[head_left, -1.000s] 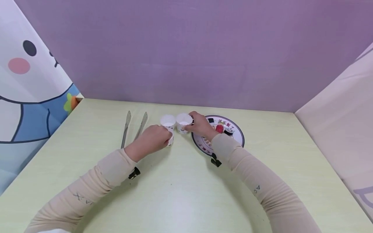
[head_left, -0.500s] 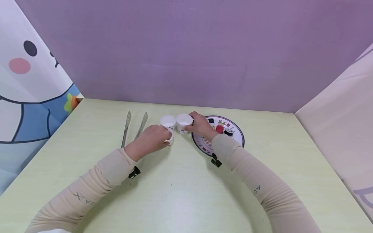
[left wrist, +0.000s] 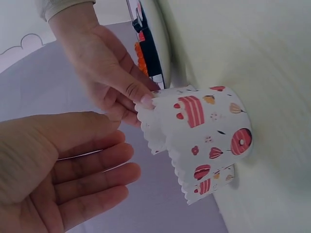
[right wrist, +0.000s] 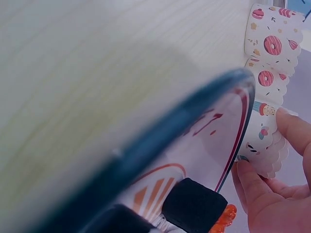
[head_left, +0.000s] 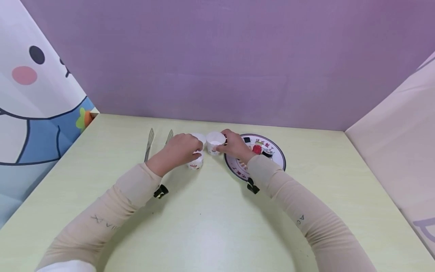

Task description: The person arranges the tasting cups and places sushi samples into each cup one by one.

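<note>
Three white paper cups with scalloped rims and cake prints stand close together at the back of the table. In the left wrist view the nearest cup [left wrist: 209,126] stands just beyond my left hand [left wrist: 73,165], whose relaxed fingers hold nothing. From above, my left hand [head_left: 180,149] hovers over the front cup [head_left: 195,162] and partly hides the cup behind it. My right hand [head_left: 236,146] pinches the right cup [head_left: 215,140] by its side; thumb and fingers show on that cup [right wrist: 262,131] in the right wrist view.
A round plate [head_left: 279,160] with a dark rim, bearing sushi-like pieces, lies under and beside my right wrist. Metal tongs [head_left: 149,143] lie left of the cups, partly behind my left forearm. A purple wall [head_left: 217,68] closes off the table's back edge.
My left hand has let go of the front cup and lifted slightly, its fingers loosened. The right hand has kept its hold on the right cup.
</note>
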`<state>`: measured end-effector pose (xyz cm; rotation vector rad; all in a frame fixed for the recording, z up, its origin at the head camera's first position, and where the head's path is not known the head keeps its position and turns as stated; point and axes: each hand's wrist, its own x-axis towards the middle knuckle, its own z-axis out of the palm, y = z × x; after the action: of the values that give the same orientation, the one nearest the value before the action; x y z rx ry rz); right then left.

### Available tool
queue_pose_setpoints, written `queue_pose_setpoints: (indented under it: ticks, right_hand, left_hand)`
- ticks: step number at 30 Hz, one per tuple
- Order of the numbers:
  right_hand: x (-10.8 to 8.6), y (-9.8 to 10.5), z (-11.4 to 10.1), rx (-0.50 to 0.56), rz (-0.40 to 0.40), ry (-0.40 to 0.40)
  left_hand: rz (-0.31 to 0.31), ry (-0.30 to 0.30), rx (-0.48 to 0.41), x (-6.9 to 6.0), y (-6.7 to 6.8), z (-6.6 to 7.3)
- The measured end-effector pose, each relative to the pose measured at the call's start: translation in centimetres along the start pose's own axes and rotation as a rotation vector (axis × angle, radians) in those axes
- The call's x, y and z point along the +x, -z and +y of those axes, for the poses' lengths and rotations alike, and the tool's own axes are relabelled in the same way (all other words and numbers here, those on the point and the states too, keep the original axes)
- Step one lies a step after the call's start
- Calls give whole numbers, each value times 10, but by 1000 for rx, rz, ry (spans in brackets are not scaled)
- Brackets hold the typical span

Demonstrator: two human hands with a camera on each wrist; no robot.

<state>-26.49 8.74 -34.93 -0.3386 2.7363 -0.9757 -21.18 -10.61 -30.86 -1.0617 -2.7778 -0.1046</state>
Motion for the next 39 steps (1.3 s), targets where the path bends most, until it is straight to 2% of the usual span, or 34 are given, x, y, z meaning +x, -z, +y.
queue_pose_setpoints:
  ticks: [7, 15, 20, 26, 33, 39]
  right_hand:
    - [0, 0, 0, -1, -7, -15]
    - [1, 1, 1, -6, -7, -18]
    - [0, 1, 1, -1, -6, 6]
    - [-3, 2, 0, 32, -6, 35]
    - [-5, 2, 0, 21, 3, 73]
    - [-4, 2, 1, 9, 10, 96]
  left_hand:
    - [8, 29, -43, 12, 2, -4]
    - [-22, 24, -93, 21, 2, -4]
    - [-26, 2, -89, 30, -1, -2]
    - [7, -24, -59, 39, -5, 5]
    - [2, -10, -29, 51, -12, 8]
    - [-20, 2, -19, 54, -18, 9]
